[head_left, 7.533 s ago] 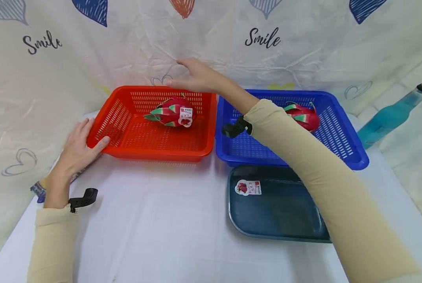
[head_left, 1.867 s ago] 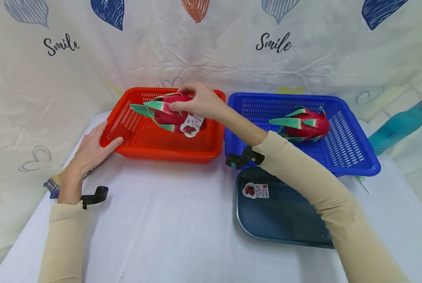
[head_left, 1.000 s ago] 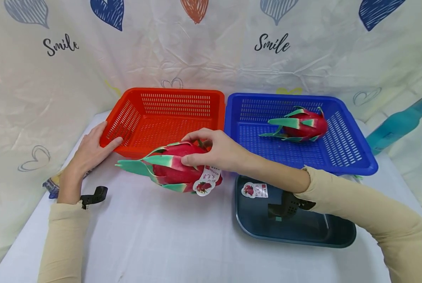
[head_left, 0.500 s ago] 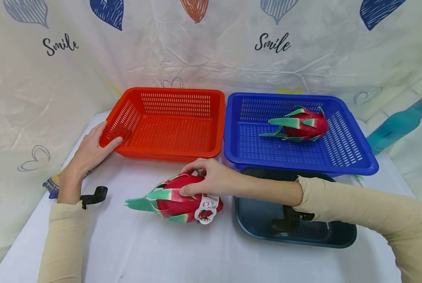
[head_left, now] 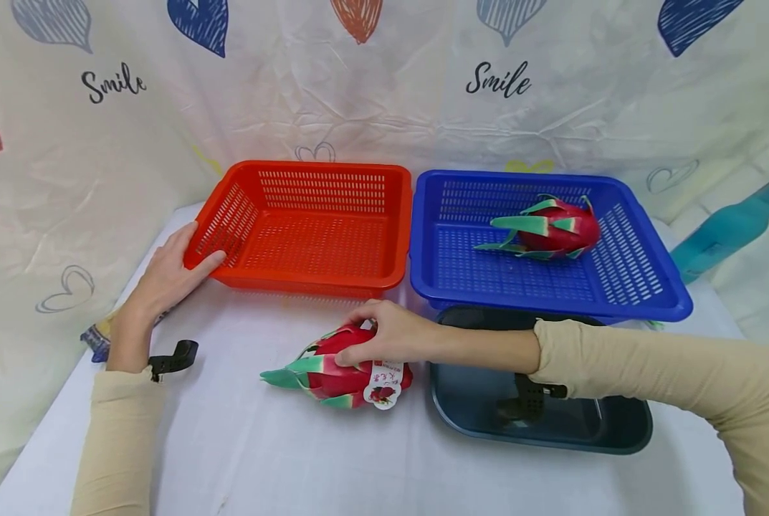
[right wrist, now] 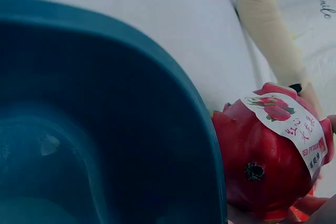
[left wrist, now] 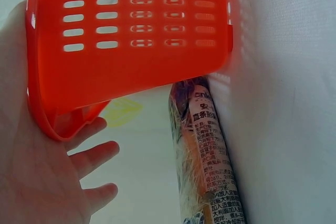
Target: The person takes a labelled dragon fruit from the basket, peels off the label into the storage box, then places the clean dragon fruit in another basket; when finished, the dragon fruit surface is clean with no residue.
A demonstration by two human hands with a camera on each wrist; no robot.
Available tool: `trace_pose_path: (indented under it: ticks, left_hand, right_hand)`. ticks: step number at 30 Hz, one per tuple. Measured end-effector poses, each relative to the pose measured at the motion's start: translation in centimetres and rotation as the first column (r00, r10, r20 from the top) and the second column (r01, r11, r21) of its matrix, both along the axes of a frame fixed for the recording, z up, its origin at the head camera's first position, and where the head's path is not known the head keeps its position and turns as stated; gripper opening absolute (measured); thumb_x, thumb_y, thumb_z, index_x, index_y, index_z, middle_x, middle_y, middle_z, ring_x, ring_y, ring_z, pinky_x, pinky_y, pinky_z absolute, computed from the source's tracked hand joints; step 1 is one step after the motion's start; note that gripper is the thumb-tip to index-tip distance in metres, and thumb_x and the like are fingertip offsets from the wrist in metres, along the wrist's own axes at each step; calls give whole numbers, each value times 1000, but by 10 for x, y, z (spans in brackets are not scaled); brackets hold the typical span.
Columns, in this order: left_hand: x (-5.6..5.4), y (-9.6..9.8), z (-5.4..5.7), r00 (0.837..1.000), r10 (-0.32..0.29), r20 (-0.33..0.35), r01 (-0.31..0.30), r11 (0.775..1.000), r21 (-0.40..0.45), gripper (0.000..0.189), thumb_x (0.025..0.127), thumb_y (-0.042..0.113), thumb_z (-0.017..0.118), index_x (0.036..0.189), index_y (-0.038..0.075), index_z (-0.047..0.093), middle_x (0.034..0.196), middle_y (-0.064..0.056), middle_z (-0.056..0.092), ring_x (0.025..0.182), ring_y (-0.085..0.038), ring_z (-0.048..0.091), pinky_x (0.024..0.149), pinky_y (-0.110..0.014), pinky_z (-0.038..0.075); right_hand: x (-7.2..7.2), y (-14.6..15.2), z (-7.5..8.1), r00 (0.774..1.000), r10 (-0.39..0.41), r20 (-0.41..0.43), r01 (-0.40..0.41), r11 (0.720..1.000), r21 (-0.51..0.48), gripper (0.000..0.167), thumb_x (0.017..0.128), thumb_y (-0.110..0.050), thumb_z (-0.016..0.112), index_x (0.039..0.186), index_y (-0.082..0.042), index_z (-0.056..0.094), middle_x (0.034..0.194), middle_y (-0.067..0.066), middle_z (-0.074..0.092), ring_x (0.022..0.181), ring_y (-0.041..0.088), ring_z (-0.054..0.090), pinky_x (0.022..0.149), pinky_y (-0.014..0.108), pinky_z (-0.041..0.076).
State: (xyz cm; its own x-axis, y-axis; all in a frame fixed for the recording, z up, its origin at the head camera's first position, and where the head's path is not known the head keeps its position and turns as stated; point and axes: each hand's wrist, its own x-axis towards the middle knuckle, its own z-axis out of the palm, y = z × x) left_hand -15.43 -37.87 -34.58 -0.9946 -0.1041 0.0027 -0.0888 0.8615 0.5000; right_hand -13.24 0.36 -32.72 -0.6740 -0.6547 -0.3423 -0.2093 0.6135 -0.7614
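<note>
Pinching a dragon fruit (head_left: 339, 385) from above with the right hand (head_left: 393, 333), in front of the red basket (head_left: 307, 283).
Fingers and thumb span its rounded middle, probably the surest hold: it should feel fairly heavy and firm, smooth enough to slip, its green tips (head_left: 284, 378) likelier to bend. Whether it touches the white-covered desk (head_left: 281, 466) is unclear. The left hand (head_left: 171, 269) lies with fingers extended at the red basket's side; the dark tray (head_left: 461, 414) sits just right of the fruit, a printed backdrop (head_left: 390, 93) behind.
</note>
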Motion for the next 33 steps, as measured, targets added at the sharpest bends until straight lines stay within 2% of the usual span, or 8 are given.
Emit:
trace_pose_path:
  ticks: [11,18,25,28,30,32,33]
  left_hand:
    - [2,-1,-2,1000,-2,1,2,1000,11,87,93,60,46,158,17,6,161,-18,16,137,-44,27,103,-72,32]
    - [0,-1,0,1000,3,-4,-3,1000,-17,88,93,61,46,157,16,6,162,-18,15,137,-46,27,103,-72,31]
    - [-1,0,3,999,5,-41,-7,998,-66,88,92,61,46,157,15,10,162,-19,15,138,-48,24,103,-73,29]
    - [-1,4,5,997,-5,-81,0,998,-69,85,92,58,48,157,13,15,162,-18,14,144,-46,17,105,-74,24]
    - [0,11,8,991,-5,-137,-4,998,-70,82,92,56,50,155,12,21,162,-17,16,147,-43,13,107,-74,22]
    - [1,22,13,975,-5,-222,-7,999,-54,77,92,52,54,152,11,30,161,-15,20,150,-39,11,108,-73,21]
    - [2,28,15,961,-5,-276,-7,999,-43,74,91,50,57,150,10,35,160,-14,24,150,-36,13,108,-73,23]
  right_hand:
    - [-12,-2,-7,999,52,-6,-52,997,61,57,78,-44,74,126,-17,61,112,2,63,102,15,56,74,26,57]
    - [-20,1,-4,993,105,47,-109,989,97,59,83,-48,70,133,-20,56,114,3,62,100,14,59,75,26,57]
    - [-18,2,-1,995,90,39,-93,990,103,63,84,-48,69,138,-19,52,118,5,61,102,16,59,75,26,57]
    - [-17,3,0,996,84,15,-85,992,92,61,85,-47,69,136,-17,53,120,5,60,105,16,57,75,26,58]
    - [-16,4,0,996,87,-1,-87,992,88,61,85,-47,68,135,-16,53,120,5,59,106,16,57,76,26,57]
    - [-16,5,0,995,94,-16,-93,992,87,61,86,-47,67,136,-14,53,122,5,58,108,17,55,77,26,57]
    - [-16,6,-1,995,100,-17,-98,992,84,62,87,-47,67,136,-13,53,122,6,58,109,17,55,78,26,57]
